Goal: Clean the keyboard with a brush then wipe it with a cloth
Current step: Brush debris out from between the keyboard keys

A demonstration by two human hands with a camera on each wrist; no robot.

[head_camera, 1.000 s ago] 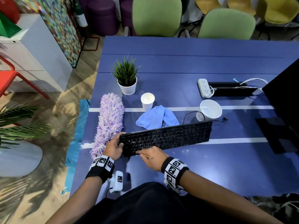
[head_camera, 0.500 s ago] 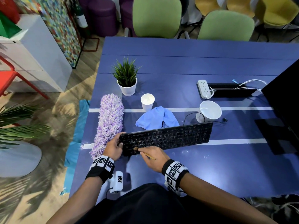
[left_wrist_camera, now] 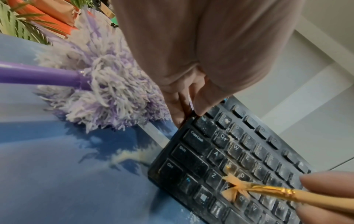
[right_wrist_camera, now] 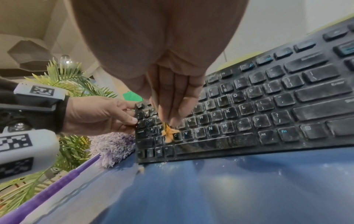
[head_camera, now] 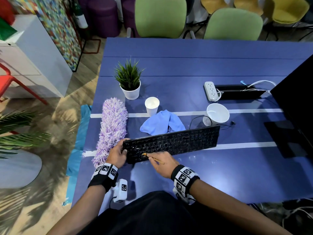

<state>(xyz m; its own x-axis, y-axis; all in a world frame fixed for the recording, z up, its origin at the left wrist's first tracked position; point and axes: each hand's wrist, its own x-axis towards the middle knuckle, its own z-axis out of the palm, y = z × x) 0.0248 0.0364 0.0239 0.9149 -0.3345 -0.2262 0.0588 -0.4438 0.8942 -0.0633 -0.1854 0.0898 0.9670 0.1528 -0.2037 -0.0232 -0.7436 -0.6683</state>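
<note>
A dusty black keyboard [head_camera: 171, 142] lies slanted on the blue table [head_camera: 220, 167]. My left hand [head_camera: 118, 154] grips its left end, thumb on the top corner keys [left_wrist_camera: 201, 104]. My right hand [head_camera: 162, 164] pinches a thin orange brush [head_camera: 153, 158]. Its splayed bristles [left_wrist_camera: 232, 188] press on the lower-left letter keys [right_wrist_camera: 168, 133]. White dust specks cover the keys. A light blue cloth [head_camera: 162, 123] lies crumpled behind the keyboard.
A purple fluffy duster [head_camera: 112, 126] lies left of the keyboard, against my left hand. Behind stand a potted plant [head_camera: 129, 82], a paper cup [head_camera: 152, 105], a white bowl [head_camera: 217, 113] and a power strip [head_camera: 210, 90]. A dark monitor [head_camera: 294, 102] fills the right edge. Crumbs dot the table.
The brush tip has moved a little to the right along the lower-left keys. My left hand has kept its grip on the keyboard's end.
</note>
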